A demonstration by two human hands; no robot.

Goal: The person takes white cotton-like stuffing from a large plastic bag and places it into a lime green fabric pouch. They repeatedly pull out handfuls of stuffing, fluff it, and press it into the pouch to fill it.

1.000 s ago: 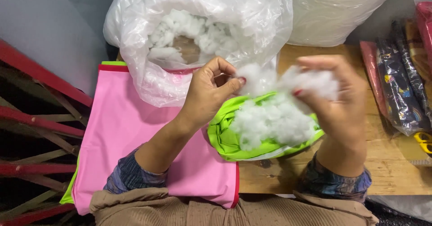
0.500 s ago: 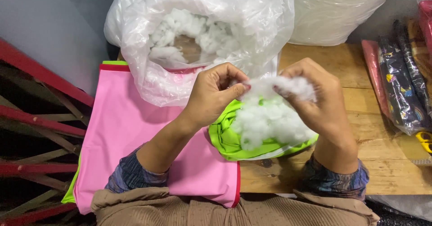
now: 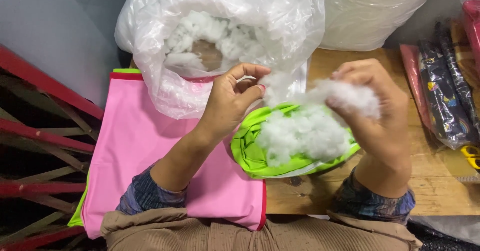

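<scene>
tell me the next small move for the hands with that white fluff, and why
Probably press the tuft down into the green cover. Both hands, left hand and right hand, pinch a stretched tuft of white stuffing just above the lime green fabric cover, whose open mouth already shows a mound of filling, so the loose tuft sits right over the opening.

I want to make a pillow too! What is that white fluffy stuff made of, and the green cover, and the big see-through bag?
White fluff: looks like soft synthetic fibre stuffing, wispy and clumpy. Green cover: smooth, slightly shiny fabric that creases. Big bag: thin clear plastic, crinkled and glossy.
</scene>
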